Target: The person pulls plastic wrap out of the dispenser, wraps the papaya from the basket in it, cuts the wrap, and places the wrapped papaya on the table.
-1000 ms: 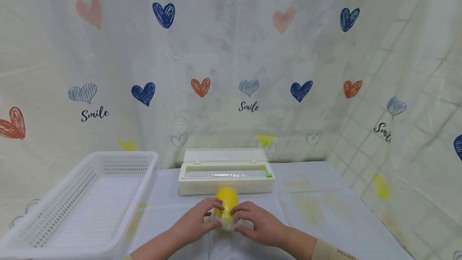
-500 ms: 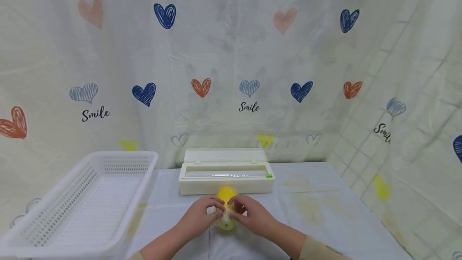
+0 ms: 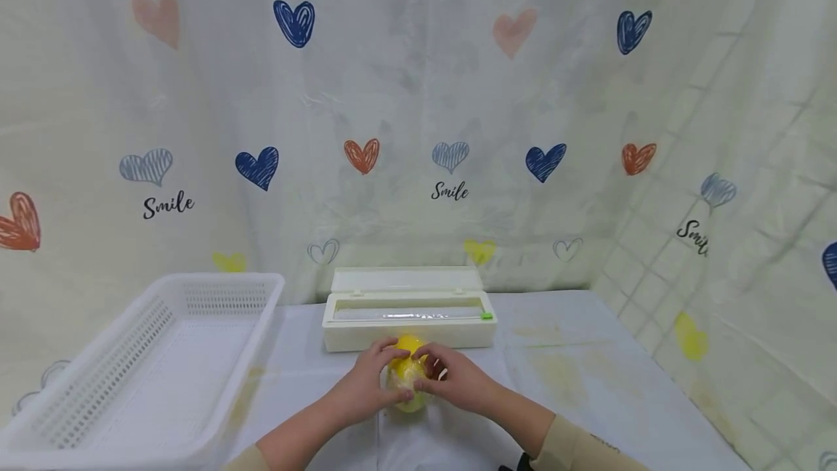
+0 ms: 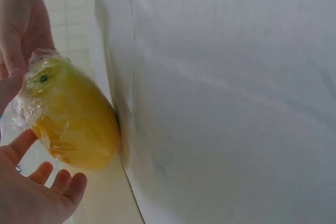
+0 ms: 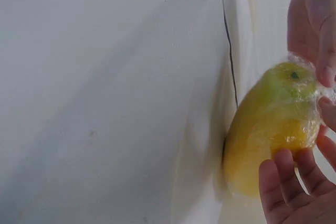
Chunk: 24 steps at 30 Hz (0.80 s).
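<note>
A yellow mango, greenish around its stem end, lies on the table in front of the white box, covered in clear plastic wrap. Bunched wrap crinkles over its upper side in the left wrist view. My left hand holds it from the left, index finger across the top and thumb at the near end. From the right, my right hand has curled fingers and a thumb on the wrap. Both hands' fingertips meet the film near the middle of the fruit. The mango shows its dark stem spot in the right wrist view.
Right behind the hands stands a white cling film dispenser, lid raised, with a roll inside and a green slider. A white perforated plastic basket is at the left. A heart-printed curtain hangs behind the table.
The fingers came together over the mango, then the hands spread slightly apart, with the thumbs at its near side. The loose wrap at the near end has been folded up over the fruit.
</note>
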Each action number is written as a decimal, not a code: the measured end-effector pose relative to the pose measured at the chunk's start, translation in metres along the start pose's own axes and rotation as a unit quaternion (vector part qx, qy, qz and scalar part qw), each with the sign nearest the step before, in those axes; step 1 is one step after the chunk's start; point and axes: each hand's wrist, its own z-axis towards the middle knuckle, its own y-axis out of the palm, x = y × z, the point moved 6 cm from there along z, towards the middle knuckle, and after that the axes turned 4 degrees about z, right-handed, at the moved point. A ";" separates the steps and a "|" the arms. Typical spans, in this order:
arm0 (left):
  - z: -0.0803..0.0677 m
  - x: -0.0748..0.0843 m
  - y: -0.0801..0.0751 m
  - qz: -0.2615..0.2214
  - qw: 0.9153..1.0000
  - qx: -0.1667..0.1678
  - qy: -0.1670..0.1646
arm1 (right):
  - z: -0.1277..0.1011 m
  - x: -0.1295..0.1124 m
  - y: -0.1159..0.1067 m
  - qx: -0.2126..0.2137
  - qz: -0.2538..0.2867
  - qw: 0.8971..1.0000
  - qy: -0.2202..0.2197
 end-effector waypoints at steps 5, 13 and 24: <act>0.005 0.001 -0.001 -0.079 0.996 -0.011 -0.030 | 0.004 0.005 0.001 0.008 0.012 1.000 0.021; 0.010 -0.004 -0.001 -0.104 0.993 -0.029 -0.049 | 0.011 0.015 -0.004 -0.006 0.074 0.992 0.100; 0.018 -0.016 -0.003 -0.098 0.993 -0.060 -0.040 | 0.011 0.018 -0.003 -0.013 0.098 0.990 0.102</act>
